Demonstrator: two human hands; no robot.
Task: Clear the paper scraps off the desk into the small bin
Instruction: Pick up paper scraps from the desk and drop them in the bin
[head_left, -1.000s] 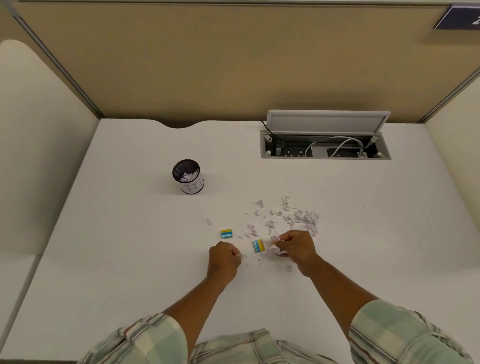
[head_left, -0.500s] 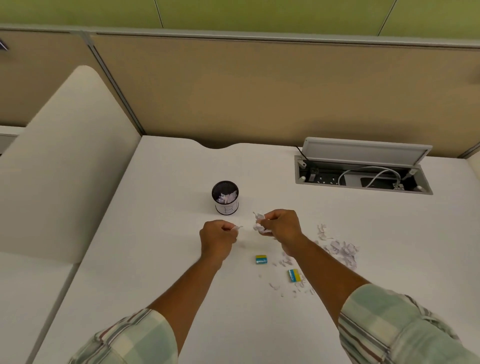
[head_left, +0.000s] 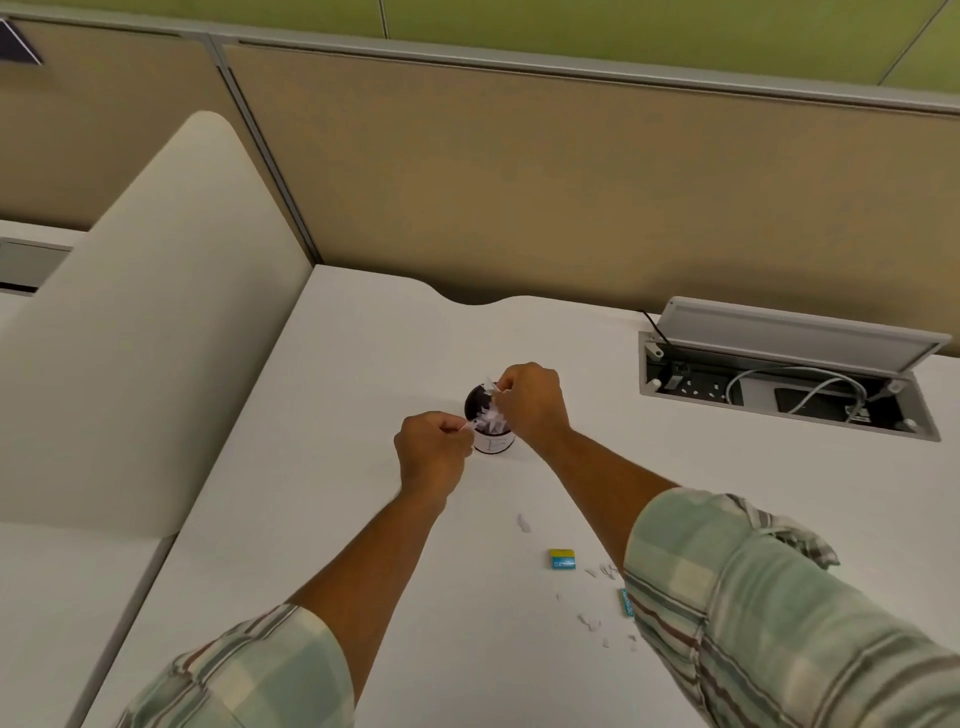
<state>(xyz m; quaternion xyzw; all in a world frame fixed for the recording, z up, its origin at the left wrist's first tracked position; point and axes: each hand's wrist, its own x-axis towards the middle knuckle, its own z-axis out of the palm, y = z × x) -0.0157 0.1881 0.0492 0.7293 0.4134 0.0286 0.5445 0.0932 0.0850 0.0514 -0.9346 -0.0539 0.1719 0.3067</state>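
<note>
The small black bin (head_left: 493, 444) with a white label stands on the white desk (head_left: 322, 519), white scraps showing in its mouth. My right hand (head_left: 530, 405) hovers over the bin's right rim, pinching a bunch of paper scraps (head_left: 491, 413) above the opening. At the bin's left side, my left hand (head_left: 431, 457) pinches a small scrap (head_left: 469, 426) at its fingertips. More loose scraps (head_left: 589, 621) lie on the desk near my right sleeve, and one scrap (head_left: 523, 522) lies alone below the bin.
Two small yellow-and-blue erasers lie among the loose scraps, one (head_left: 562, 559) in full view and one (head_left: 627, 603) half under my sleeve. An open cable box (head_left: 779, 384) with sockets and a white cable is sunk in the desk at the right. Partition panels stand behind and to the left.
Both hands lifted scraps from the pile and carried them up and left to the bin; they now sit at its mouth. My head turned, shifting the view left.
</note>
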